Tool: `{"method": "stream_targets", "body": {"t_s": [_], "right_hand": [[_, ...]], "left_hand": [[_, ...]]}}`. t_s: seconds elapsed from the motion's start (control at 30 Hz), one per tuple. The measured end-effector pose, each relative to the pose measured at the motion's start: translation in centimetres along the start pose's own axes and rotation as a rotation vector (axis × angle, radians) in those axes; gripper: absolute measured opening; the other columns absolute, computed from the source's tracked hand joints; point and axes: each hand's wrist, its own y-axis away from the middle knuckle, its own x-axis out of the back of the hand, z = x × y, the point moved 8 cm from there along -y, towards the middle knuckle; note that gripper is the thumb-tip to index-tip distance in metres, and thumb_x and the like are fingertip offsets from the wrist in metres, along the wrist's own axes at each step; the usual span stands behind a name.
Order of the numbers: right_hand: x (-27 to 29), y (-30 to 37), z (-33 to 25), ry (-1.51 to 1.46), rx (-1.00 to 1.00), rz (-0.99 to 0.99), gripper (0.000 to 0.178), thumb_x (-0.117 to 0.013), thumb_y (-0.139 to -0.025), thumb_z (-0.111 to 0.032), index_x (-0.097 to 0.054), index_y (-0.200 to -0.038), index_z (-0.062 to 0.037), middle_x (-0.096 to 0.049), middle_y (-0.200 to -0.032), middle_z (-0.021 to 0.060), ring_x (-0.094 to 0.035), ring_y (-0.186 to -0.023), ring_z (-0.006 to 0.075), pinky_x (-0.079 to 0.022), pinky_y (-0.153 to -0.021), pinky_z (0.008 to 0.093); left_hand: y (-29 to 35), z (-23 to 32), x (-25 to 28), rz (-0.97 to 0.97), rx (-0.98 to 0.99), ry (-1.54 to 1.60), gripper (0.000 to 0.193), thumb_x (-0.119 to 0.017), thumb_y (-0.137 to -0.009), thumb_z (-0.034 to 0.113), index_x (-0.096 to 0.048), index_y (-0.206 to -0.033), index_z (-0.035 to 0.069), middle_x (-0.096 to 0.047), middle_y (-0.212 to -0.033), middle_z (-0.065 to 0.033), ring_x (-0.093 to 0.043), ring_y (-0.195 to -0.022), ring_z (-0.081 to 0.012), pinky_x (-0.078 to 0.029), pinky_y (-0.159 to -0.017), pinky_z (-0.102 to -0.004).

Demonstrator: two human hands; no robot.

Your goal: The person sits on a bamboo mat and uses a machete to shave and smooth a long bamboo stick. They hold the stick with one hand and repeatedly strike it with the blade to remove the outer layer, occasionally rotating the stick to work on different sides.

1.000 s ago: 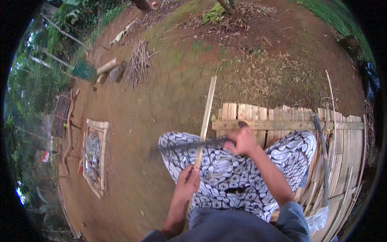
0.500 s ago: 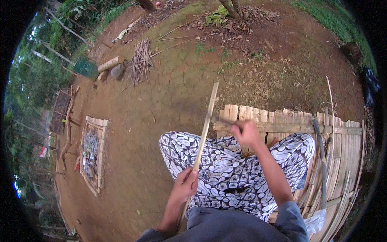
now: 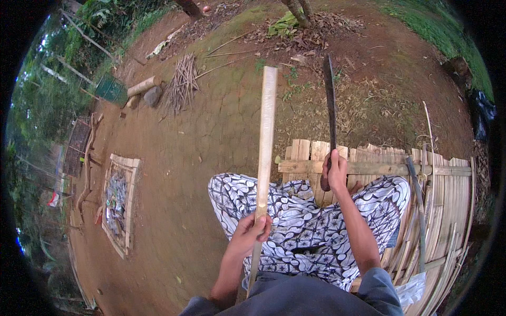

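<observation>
My left hand [image 3: 250, 233] is closed round the lower part of a long, pale bamboo strip [image 3: 268, 126], which stands up in front of me with its flat inner face showing. Below the hand the strip runs down toward my shirt. In my right hand [image 3: 336, 169] is a machete [image 3: 330, 100], gripped by its dark handle with the long dark blade pointing away from me. Blade and strip are apart, the blade to the right. Both hands are above my crossed legs in black-and-white patterned cloth [image 3: 300, 221].
I sit on a bamboo slat platform [image 3: 358, 155]; several bamboo strips and a grey pole [image 3: 417, 195] lie on its right side, with a clear plastic bag [image 3: 411, 289]. Shavings cover the ground ahead. Farther off are a stick pile [image 3: 183, 79] and a framed litter pit [image 3: 127, 210].
The machete, blurred before, has swung up so its blade points away from me. The bamboo strip has turned to show its wide face and now stands more upright.
</observation>
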Motion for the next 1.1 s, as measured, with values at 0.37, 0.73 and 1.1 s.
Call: {"method": "stream_targets", "body": {"t_s": [0.37, 0.73, 1.1], "right_hand": [[-1.6, 1.3, -0.6, -0.029, 0.091, -0.191, 0.043, -0.046, -0.092, -0.036, -0.053, -0.067, -0.0024, -0.044, -0.052, -0.0021, -0.041, -0.046, 0.0055, -0.03, -0.043, 0.0225], [0.9, 0.0, -1.7, -0.199, 0.087, 0.003, 0.026, -0.058, -0.087, -0.014, -0.059, -0.11, -0.0017, -0.04, -0.052, -0.0106, -0.034, -0.044, -0.0006, -0.023, -0.04, 0.0196], [2.5, -0.1, -1.0, -0.11, -0.009, 0.241, 0.033, -0.06, -0.087, -0.032, -0.055, -0.072, -0.0033, -0.046, -0.055, -0.0042, -0.039, -0.047, 0.0035, -0.032, -0.043, 0.0213]], "left_hand": [[-2.1, -5.1, -0.1, -0.096, 0.231, 0.023, 0.029, -0.04, -0.097, 0.029, -0.051, -0.092, 0.002, -0.034, -0.06, 0.0058, -0.03, -0.049, -0.0038, -0.026, -0.045, -0.0191], [1.5, -12.0, 0.1, -0.17, 0.519, -0.086, 0.03, -0.036, -0.098, 0.032, -0.047, -0.091, 0.005, -0.028, -0.059, 0.0076, -0.026, -0.049, -0.0036, -0.024, -0.043, -0.0204], [2.4, -12.0, 0.2, -0.193, 0.474, -0.185, 0.03, -0.041, -0.096, 0.034, -0.05, -0.09, 0.006, -0.032, -0.061, 0.0073, -0.029, -0.051, -0.0037, -0.026, -0.045, -0.019]]}}
